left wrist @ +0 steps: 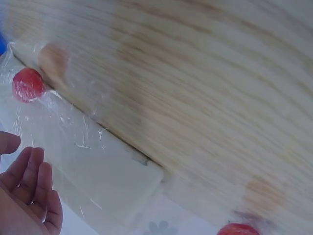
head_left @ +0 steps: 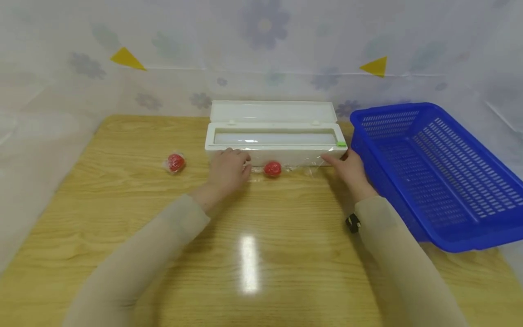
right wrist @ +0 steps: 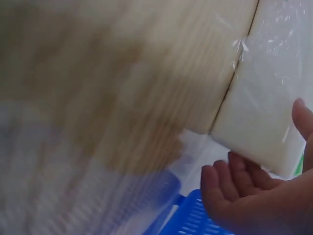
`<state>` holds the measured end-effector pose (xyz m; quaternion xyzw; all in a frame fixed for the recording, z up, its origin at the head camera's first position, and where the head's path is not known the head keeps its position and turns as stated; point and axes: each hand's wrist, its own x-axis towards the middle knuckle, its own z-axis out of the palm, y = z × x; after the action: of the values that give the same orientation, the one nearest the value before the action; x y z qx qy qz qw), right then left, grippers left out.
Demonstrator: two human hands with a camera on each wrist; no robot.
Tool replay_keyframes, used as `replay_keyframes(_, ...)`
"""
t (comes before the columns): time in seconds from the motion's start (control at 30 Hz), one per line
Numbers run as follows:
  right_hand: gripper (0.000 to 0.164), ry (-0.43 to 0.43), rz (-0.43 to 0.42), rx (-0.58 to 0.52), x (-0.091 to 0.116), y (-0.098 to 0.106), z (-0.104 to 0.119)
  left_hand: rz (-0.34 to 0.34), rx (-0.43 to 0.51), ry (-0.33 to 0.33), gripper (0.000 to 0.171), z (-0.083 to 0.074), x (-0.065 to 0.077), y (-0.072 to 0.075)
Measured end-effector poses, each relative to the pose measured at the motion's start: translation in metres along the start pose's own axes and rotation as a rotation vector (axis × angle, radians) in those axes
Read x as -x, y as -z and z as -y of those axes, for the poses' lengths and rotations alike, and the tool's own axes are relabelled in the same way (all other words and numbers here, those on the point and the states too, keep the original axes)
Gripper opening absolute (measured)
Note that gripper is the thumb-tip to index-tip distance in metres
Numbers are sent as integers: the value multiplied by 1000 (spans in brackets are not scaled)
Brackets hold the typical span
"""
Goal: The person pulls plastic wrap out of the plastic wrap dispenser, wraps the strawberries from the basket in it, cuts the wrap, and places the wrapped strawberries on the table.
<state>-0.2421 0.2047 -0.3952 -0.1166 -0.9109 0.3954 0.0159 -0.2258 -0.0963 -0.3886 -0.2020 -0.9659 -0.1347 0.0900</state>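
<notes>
A white cling film dispenser (head_left: 275,156) stands at the back of the table, its lid (head_left: 273,111) raised and a film roll (head_left: 273,138) inside. Clear film hangs over its front, around a small red round item (head_left: 272,169) whose exact kind I cannot tell. My left hand (head_left: 229,169) is at the dispenser's front left, fingers loosely bent and thumb apart in the left wrist view. At the right end is my right hand (head_left: 350,170); its thumb is by the front face, its bent fingers (right wrist: 239,178) beside the end. A second red item (head_left: 175,163), wrapped in film, lies to the left.
A blue plastic basket (head_left: 402,213) with slotted walls stands at the right, close to my right hand and forearm. Behind the table hangs a flowered white cloth (head_left: 265,50) with two yellow triangles. A green piece (head_left: 341,144) sits on the dispenser's right end.
</notes>
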Motion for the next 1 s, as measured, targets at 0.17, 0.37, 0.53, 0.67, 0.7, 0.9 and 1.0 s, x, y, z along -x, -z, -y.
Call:
replay_keyframes(0.17,73,-4,16,23,-9,4,-4,-64,11,-4,25,5,2,4)
replay_keyframes(0.37,78,3,57,47,-12,8,-7,-146,26,-21,22,5,0,12)
replay_keyframes(0.53,77,14,55,75,-15,10,-10,-173,30,-35,23,-1,-6,23)
replay_keyframes(0.67,72,47,24,114,-16,10,-11,-144,39,-23,25,-8,-15,29)
replay_keyframes(0.7,71,53,17,122,-17,10,-11,-133,43,-16,25,-9,-16,29)
replay_keyframes(0.9,71,73,4,116,-19,8,-12,-66,71,27,27,-15,-25,27)
replay_keyframes(1.0,71,76,7,112,-19,8,-11,-23,100,45,28,-21,-31,27)
